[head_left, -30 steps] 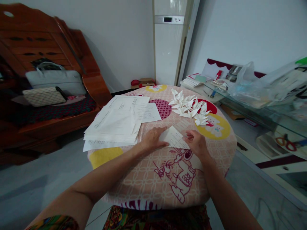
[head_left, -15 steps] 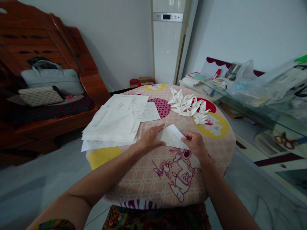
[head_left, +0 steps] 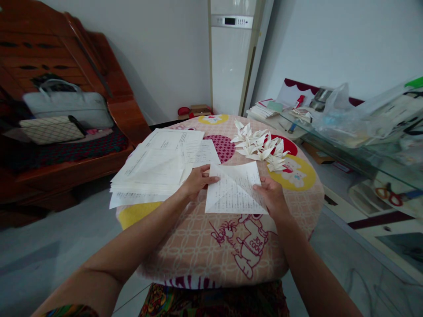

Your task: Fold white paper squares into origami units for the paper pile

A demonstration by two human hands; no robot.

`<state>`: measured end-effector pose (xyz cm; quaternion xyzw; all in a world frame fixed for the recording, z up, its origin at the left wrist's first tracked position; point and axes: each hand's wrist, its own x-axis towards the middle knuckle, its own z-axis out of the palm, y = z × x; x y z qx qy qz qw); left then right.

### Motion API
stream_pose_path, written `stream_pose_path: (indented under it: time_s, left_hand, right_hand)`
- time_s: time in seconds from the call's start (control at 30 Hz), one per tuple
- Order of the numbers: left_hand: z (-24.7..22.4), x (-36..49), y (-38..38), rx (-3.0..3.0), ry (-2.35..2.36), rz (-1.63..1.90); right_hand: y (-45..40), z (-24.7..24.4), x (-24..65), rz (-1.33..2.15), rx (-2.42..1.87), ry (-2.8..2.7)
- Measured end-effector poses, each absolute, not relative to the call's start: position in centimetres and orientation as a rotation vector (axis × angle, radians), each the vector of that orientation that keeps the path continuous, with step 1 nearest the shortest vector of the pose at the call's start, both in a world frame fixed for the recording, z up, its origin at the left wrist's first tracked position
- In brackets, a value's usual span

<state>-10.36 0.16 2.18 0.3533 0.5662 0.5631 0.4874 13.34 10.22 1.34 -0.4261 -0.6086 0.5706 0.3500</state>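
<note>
A printed square sheet of paper (head_left: pixel 235 190) with diagonal creases is spread out just above or on the cloth-covered round table (head_left: pixel 198 246). My left hand (head_left: pixel 197 179) pinches its left edge between thumb and fingers. At the right edge, my right hand (head_left: pixel 271 193) grips it in the same way, thumb on top. Behind the sheet lies a cluster of white folded paper cranes (head_left: pixel 261 145). Left of my left hand is a pile of printed papers (head_left: pixel 155 167), with smaller sheets on top.
On the right stands a glass-topped cabinet (head_left: pixel 370 149) holding plastic bags, papers and a metal pot; red-handled scissors (head_left: pixel 390 194) lie on its lower shelf. A wooden bench (head_left: pixel 76 163) with bags is on the left. An air conditioner (head_left: pixel 229 66) stands behind the table.
The paper was folded into a triangle half a second ago; now it is opened out into a creased square. Both hands have moved to its side edges.
</note>
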Motion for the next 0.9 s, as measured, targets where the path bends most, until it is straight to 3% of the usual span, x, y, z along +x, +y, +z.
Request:
stream_pose_path:
  time_s: [0.1,0.23,0.4,0.53,0.7,0.9]
  left_hand:
    - [1.1,-10.7,-0.5,1.018,1.706,1.187]
    - [1.4,-10.1,-1.6,1.71,2.076,1.031]
    - [1.3,-5.8,-2.8,2.362,1.548,0.61]
    - [-0.3,-3.5,-3.3,2.436,1.538,0.363]
    - [-0.9,-3.9,-3.6,2.423,1.611,0.326]
    - [-0.4,-3.9,-3.5,2.414,1.614,0.343]
  right_hand:
    - [9.9,1.0,14.1,1.199,-1.16,-1.91]
    - [9.3,0.5,14.6,0.905,-1.175,-2.139]
    - [9.3,-0.1,14.3,0.764,-1.131,-2.178]
    - [9.3,-0.2,15.2,0.771,-1.078,-2.195]
    - [8.9,0.2,18.0,0.805,-0.745,-2.292]
    - [8.6,-0.4,20.1,0.507,-0.429,-2.559]
